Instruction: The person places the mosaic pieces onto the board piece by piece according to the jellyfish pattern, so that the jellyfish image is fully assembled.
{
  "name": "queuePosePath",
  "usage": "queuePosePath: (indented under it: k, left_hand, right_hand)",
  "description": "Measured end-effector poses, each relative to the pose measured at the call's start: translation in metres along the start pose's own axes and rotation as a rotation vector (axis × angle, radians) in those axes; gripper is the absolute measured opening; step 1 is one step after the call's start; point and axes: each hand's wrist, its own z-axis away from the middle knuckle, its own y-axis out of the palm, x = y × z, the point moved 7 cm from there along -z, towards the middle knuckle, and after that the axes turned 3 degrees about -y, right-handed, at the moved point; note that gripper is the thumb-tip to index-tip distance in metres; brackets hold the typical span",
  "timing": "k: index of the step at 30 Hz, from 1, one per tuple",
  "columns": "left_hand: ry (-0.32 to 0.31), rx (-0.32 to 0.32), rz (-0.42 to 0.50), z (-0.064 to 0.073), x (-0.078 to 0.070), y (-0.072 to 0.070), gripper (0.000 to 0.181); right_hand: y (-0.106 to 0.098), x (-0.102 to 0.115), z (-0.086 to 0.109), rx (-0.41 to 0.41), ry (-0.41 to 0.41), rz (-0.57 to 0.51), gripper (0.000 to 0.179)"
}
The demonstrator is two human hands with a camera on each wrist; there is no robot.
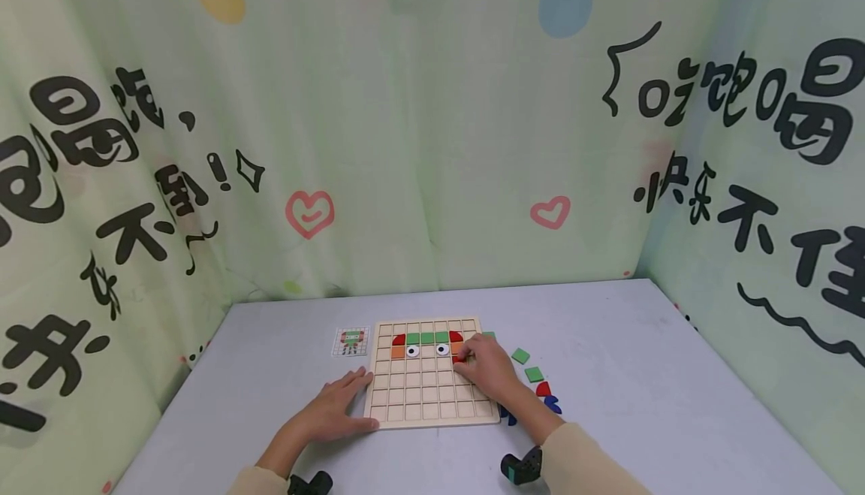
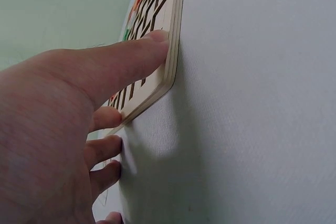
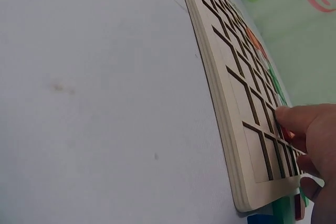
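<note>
A wooden grid board (image 1: 412,397) lies on the table. My left hand (image 1: 331,407) rests at its left side, the thumb on the near-left corner and the other fingers along the left edge. Over the right part of the board, my right hand (image 1: 492,366) pinches a small red piece (image 1: 457,359) between thumb and fingertips, just below an orange square. In the board's upper rows sit green squares (image 1: 426,338), red rounded pieces (image 1: 399,339), an orange square (image 1: 397,353) and two eye discs (image 1: 442,349). The right hand hides part of the board's right edge.
A small pattern card (image 1: 351,342) lies left of the board. Right of it are loose green squares (image 1: 534,375), a red piece (image 1: 544,389) and blue pieces (image 1: 552,404), some behind the right forearm. A printed curtain (image 1: 432,142) surrounds the white table (image 1: 635,390).
</note>
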Motion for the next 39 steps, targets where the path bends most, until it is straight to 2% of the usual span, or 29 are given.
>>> queuePosePath:
  k: [9, 15, 22, 39]
  left_hand:
    - [-0.004, 0.002, 0.015, 0.000, -0.001, 0.000, 0.086]
    - [-0.001, -0.005, 0.011, 0.001, -0.001, 0.000, 0.085]
    - [0.010, -0.004, 0.009, 0.002, -0.003, -0.002, 0.086]
    - [-0.013, 0.001, 0.004, 0.001, -0.002, -0.001, 0.086]
  right_hand:
    - [-0.005, -0.005, 0.003, 0.028, 0.042, -0.064, 0.009]
    - [-0.017, -0.012, 0.005, 0.006, 0.028, -0.065, 0.009]
    - [-0.031, -0.029, 0.009, 0.012, 0.088, -0.022, 0.015]
    - [-0.061, -0.066, 0.021, 0.007, 0.141, 0.057, 0.018]
